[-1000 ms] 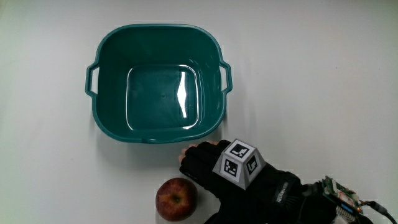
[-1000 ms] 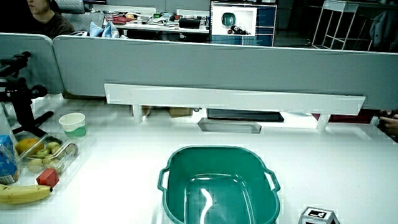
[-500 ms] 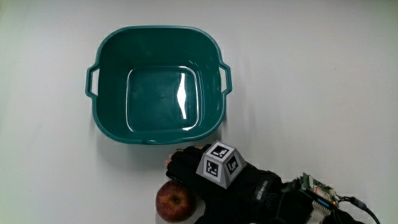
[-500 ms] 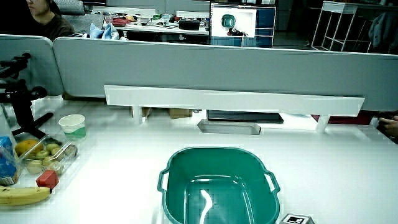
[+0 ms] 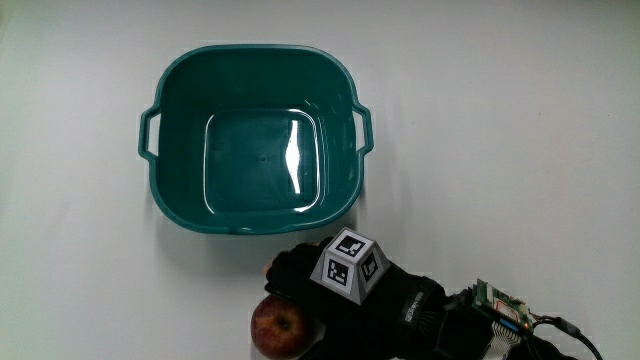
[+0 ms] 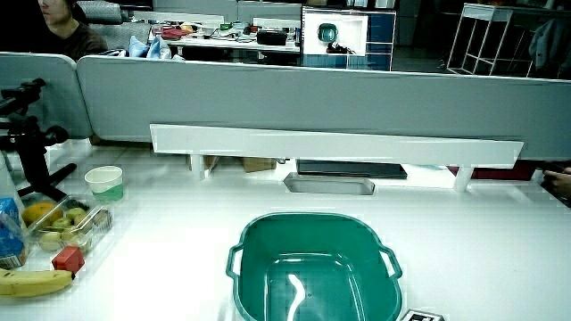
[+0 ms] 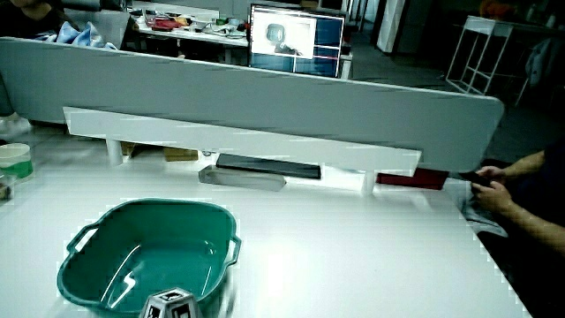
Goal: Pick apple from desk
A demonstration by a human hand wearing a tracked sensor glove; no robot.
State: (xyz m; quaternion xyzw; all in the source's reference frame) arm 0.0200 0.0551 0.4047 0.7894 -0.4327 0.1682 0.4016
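Observation:
A red apple [image 5: 277, 331] lies on the white table, nearer to the person than the green tub [image 5: 178, 150]. The black-gloved hand [image 5: 296, 283] rests over the apple, on the part of it that faces the tub, and covers that part. The patterned cube [image 5: 348, 265] on the hand's back points upward. The forearm runs from the hand toward the person's edge of the table. In both side views only the cube [image 6: 419, 315] [image 7: 170, 305] shows, just nearer to the person than the tub [image 6: 312, 217] [image 7: 150, 205]. The apple is hidden in both side views.
The tub holds nothing. In a side view a paper cup [image 6: 104, 181], a clear tray of fruit [image 6: 67, 223], a red block [image 6: 68, 259] and a banana [image 6: 31, 283] sit at the table's edge. A black tripod [image 6: 27, 134] stands near the low partition [image 6: 303, 98].
The hand has slid from beside the apple onto it, most of the way in the first half second. The apple and the tub have stayed in place.

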